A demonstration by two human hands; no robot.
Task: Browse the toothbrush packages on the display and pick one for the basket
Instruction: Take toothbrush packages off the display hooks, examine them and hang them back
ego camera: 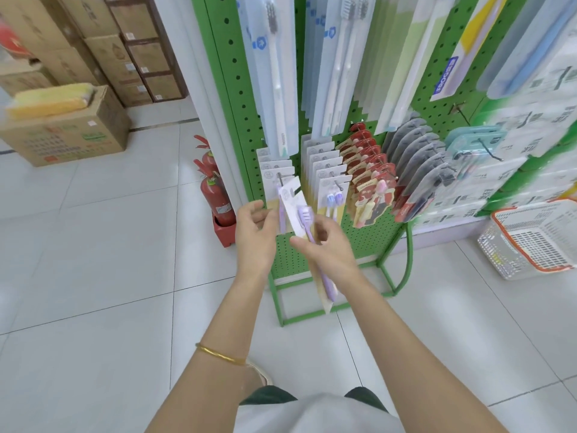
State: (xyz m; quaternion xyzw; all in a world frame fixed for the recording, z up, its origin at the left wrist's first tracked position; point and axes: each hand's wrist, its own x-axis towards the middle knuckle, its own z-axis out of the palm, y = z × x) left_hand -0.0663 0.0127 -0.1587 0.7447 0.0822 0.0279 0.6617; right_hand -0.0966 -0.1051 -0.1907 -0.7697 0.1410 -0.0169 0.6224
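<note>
Rack (pixel 370 235) dead ahead, basket (pixel 497 252) at 3 o'clock, extinguisher (pixel 216 195) at 9.
Right hand (pixel 326 246) grips a purple pack (pixel 300 214) at centre; left hand (pixel 254 228) pinches the hung packs (pixel 274 174) just beside it.

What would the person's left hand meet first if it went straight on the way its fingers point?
Probably the hanging white-carded packs on the leftmost hook; the left hand points up-right, fingertips at their edge. Behind them is the green pegboard. Depth is unclear.

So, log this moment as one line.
right hand: holds purple toothbrush package | left hand: at hanging white packages | orange-rimmed white basket: on floor
</note>
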